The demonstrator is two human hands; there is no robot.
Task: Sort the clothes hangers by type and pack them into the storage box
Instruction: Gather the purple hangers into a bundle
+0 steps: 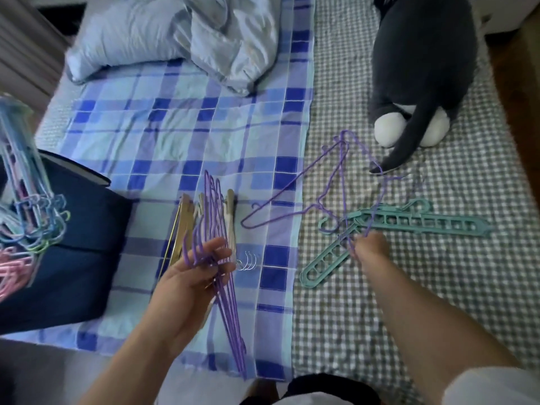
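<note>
My left hand (pixel 201 267) grips a bundle of thin purple hangers (pixel 226 311) by their hooks, above a stack of beige hangers (pixel 187 223) lying on the plaid sheet. My right hand (pixel 369 247) pinches a loose purple hanger (pixel 342 176) out of a tangle on the checked blanket. Another purple hanger (pixel 280 197) lies flat beside it. Two teal slotted hangers (pixel 420 223) lie under the tangle. At the left edge stands the dark blue storage box (pixel 87 238), with pastel blue and pink hangers (pixel 32 217) showing at its left side.
A grey and white plush toy (pixel 420 83) sits on the checked blanket at the back right. A crumpled pale blue duvet (pixel 181 39) covers the head of the bed. Wooden floor (pixel 517 112) shows beyond the bed's right edge.
</note>
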